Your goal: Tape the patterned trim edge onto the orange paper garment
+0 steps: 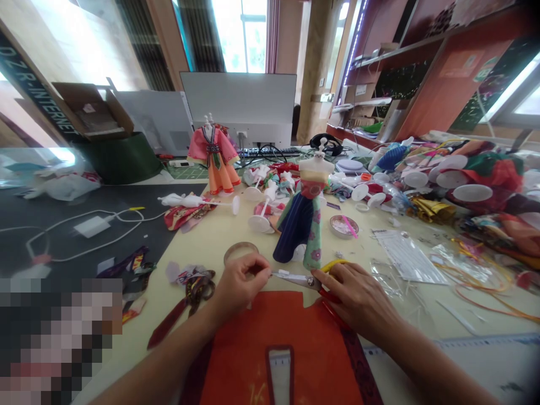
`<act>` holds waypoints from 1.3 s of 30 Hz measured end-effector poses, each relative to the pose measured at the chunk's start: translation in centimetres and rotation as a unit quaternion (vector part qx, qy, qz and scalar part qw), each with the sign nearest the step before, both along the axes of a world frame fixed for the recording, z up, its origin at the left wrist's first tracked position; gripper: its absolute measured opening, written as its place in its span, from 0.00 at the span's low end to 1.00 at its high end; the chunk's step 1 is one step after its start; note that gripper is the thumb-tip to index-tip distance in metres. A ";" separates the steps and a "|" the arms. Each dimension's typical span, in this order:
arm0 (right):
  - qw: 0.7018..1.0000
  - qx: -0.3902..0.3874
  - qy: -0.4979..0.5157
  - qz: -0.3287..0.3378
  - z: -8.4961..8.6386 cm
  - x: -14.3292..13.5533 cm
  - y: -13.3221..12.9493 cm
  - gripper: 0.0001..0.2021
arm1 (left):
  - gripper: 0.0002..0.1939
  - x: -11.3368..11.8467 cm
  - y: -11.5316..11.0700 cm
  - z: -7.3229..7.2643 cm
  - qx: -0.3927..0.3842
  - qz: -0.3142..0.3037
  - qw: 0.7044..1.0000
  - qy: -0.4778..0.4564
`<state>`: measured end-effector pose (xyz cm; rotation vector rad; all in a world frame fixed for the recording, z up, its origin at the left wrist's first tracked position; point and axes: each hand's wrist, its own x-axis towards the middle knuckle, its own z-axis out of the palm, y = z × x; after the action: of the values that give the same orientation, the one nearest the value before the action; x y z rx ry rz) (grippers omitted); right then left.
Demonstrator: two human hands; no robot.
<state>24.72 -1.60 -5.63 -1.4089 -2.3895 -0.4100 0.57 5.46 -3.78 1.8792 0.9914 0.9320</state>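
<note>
An orange-red cloth garment piece [270, 332] with dark trim lies flat in front of me on the yellow table [211, 236]. My right hand [358, 295] grips small scissors [301, 278] with yellow and red handles, blades pointing left over the cloth's top edge. My left hand [240, 281] pinches something small at the blade tips; what it is I cannot tell. Just behind stands a small mannequin [306, 214] in a navy and green floral skirt.
A tape roll [240, 250] lies behind my left hand. A doll stand in a pink and orange robe [213, 154] is at the back. Several white stands, fabric scraps, a white charger with cable [90, 226], plastic bags [407, 256] and a small round tin [343, 226] crowd the table.
</note>
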 end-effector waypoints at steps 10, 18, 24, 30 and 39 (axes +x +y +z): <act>1.000 -0.008 0.005 -0.005 0.2 0.0 0.0 0.16 | 0.06 0.1 -0.2 -0.1 0.084 -0.004 0.996 0.023; 1.000 -0.008 0.000 -0.008 0.3 -0.1 0.0 0.16 | 0.05 -0.2 -0.1 -1.0 0.294 -0.020 0.954 0.049; 1.000 -0.009 -0.012 -0.004 0.3 -0.2 -0.1 0.15 | 0.05 0.0 -0.4 -0.4 0.184 0.012 0.982 0.031; 1.000 -0.012 -0.013 -0.002 0.4 -0.4 -0.1 0.15 | 0.07 0.3 0.0 -0.3 -0.104 -0.011 0.993 -0.048; 1.000 -0.024 -0.014 0.010 0.2 -0.5 -0.2 0.15 | 0.09 0.6 -0.3 -0.4 -0.122 -0.031 0.991 -0.044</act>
<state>24.20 -1.80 -5.42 -1.4072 -2.4505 -0.3719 1.13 5.16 -4.14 1.6408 0.9444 0.8105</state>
